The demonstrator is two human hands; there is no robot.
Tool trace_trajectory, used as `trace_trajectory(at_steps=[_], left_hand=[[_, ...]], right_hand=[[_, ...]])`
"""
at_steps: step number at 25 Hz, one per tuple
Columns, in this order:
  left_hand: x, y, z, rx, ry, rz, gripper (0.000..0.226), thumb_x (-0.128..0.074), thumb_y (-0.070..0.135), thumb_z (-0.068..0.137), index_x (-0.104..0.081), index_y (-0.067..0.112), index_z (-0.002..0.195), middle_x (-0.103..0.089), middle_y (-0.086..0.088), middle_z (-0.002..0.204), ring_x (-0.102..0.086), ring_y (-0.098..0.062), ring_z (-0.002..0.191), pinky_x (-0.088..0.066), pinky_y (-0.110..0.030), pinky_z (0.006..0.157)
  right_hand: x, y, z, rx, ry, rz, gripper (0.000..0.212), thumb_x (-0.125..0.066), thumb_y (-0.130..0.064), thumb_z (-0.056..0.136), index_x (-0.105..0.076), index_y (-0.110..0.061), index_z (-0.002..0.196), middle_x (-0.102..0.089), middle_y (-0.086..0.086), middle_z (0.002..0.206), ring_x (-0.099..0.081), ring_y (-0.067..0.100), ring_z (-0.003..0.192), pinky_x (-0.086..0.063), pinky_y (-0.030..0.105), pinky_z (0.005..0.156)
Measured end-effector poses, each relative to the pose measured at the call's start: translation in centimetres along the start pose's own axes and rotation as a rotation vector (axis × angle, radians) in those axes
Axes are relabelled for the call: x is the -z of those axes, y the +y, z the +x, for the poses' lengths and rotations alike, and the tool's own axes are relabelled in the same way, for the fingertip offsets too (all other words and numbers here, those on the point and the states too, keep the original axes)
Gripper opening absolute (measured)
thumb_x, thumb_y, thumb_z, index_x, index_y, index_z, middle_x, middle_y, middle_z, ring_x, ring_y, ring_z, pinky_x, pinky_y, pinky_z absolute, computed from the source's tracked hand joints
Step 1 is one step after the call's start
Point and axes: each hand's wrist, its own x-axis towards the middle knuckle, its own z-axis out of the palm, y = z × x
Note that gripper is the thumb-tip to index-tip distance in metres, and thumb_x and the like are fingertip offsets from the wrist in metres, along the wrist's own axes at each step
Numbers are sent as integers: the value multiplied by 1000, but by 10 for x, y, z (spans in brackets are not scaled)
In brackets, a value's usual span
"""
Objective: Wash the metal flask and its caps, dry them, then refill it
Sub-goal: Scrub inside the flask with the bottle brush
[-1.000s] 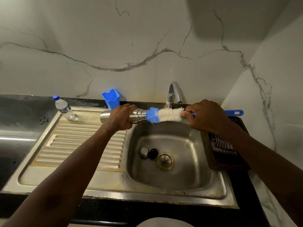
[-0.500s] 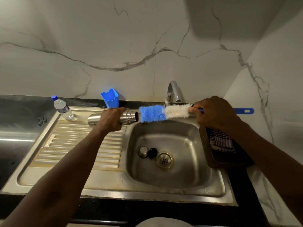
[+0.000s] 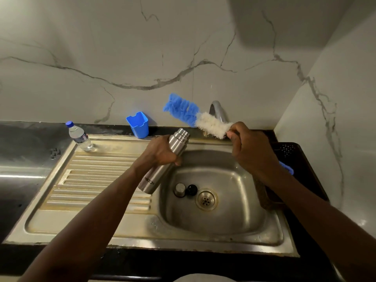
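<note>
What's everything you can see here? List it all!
sink: one, steel, draining board on its left
tap: one, silver, behind the sink
metal flask: one, silver, open, tilted above the sink's left edge
bottle brush: one, blue and white, held up outside the flask
steel cap: one, silver, in the sink beside the drain
black cap: one, black, between steel cap and drain
water bottle: one, clear, blue lid, draining board's far corner
blue cup: one, blue, by the wall
dark tray: one, black, right of the sink
left hand: one, grips the flask
right hand: one, grips the brush handle
</note>
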Motion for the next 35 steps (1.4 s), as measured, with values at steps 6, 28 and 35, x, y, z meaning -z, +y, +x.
trace_trajectory(at_steps=[6,28,35], left_hand=[[-2,53,-24,-142,33,-122,77,-96,30,56,-60,16,123,-64,5,107,-59,-14,97,-46,-19,74],[14,65,-27,-108,308,-30,53,-88,45,54,-60,24,95,-63,8,77,-59,-14,71,-43,-24,67],[15,50,-24,-54,102,-191,80,-94,36,64,-39,21,120,-56,7,97,-58,-9,84,-46,-22,61]], right_hand=[[-25,-42,-5,-18,-51,23,16,-54,-16,99,-70,-14,96,-63,-3,70,-56,12,59,-31,14,53],[-26,-59,10,-212,-126,129,21,-46,-26,107,-59,-20,90,-58,-4,78,-54,2,64,-32,16,54],[-30,-33,-25,-241,-157,75,27,-46,-27,107,-67,-12,103,-57,-5,81,-59,10,68,-38,15,55]])
